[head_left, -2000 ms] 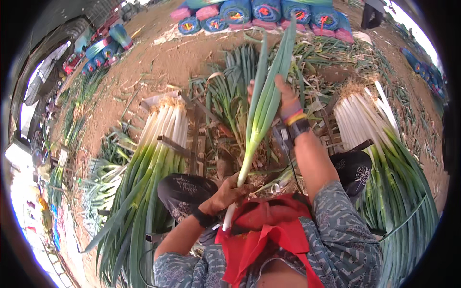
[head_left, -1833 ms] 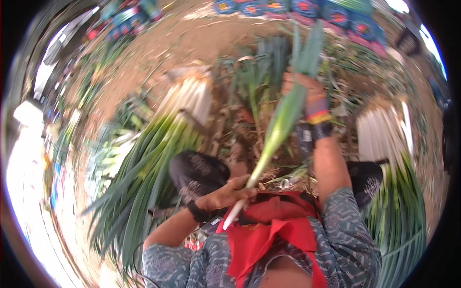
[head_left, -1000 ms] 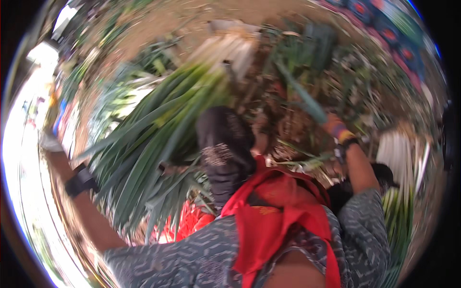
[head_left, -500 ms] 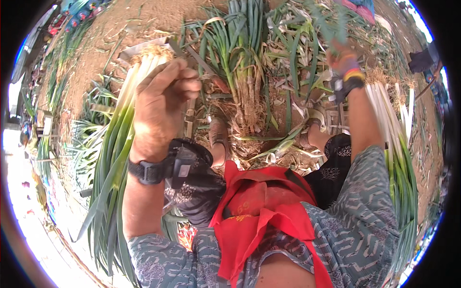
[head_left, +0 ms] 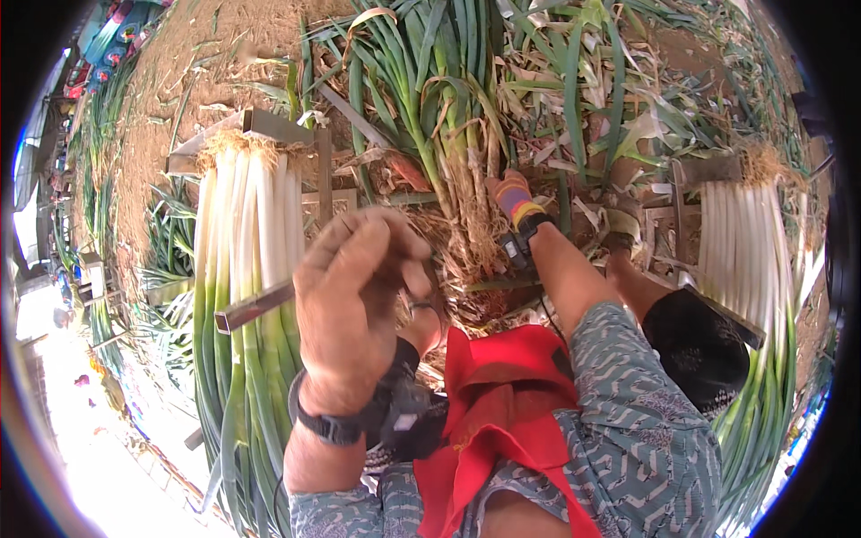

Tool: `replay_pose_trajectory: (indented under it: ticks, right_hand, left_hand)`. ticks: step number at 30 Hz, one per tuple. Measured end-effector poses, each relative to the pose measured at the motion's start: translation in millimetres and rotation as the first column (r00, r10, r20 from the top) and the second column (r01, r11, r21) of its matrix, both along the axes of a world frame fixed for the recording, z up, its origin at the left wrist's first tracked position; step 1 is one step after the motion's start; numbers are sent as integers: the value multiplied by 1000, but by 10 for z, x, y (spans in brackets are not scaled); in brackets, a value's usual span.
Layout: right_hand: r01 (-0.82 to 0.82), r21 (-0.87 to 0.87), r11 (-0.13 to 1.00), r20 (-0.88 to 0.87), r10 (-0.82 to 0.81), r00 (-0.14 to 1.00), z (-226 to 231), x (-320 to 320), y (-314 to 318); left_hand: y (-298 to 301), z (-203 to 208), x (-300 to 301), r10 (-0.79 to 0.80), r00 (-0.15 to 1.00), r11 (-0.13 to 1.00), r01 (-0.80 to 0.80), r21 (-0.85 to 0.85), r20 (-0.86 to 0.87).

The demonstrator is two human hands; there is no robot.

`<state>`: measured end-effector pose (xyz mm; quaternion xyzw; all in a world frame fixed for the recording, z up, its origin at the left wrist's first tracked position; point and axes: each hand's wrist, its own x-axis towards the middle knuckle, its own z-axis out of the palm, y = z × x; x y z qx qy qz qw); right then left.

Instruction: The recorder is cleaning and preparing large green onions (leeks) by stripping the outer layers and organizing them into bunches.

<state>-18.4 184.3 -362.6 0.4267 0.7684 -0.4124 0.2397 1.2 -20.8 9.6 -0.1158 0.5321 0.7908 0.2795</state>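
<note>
A pile of untrimmed green onions (head_left: 462, 161), with dry brown skins and roots, stands in front of me between my feet. My right hand (head_left: 513, 197), with striped bands round it, is at the pile's right side, its fingers closed on a stalk; their tips are partly hidden. Closer to me, my left hand (head_left: 354, 291) hangs in the air, slightly blurred. Its fingers are loosely curled and apart from the thumb, with nothing visible in them. Left of it lies a bundle of cleaned green onions (head_left: 247, 215), white stems and roots pointing away from me.
A bar (head_left: 256, 307) crosses the left bundle, and a rack end (head_left: 278, 127) stands at its roots. At the right, another cleaned bundle (head_left: 740, 224) rests on a similar rack. Stripped leaves (head_left: 592, 81) litter the soil beyond the pile. Red cloth (head_left: 511, 394) covers my lap.
My right hand has come from the far right, where it had green leaves, down to the pile's stalks. My left hand has moved right and nearer, off the left bundle.
</note>
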Motion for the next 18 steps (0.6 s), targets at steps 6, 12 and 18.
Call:
replay_pose_trajectory:
  ticks: [6, 12, 18]
  right_hand:
    - [33, -267, 963, 139, 5, 990, -91, -306, 175]
    - [-153, -953, 261, -292, -664, 688, 1448, 294, 761]
    - [-290, -860, 419, -500, -580, 643, 1848, 1251, -392]
  left_hand:
    - [67, -82, 13, -98, 992, 994, 101, -33, 78]
    - [21, -47, 52, -58, 998, 998, 58, 12, 26]
    - [86, -127, 129, -58, 994, 998, 61, 25, -93]
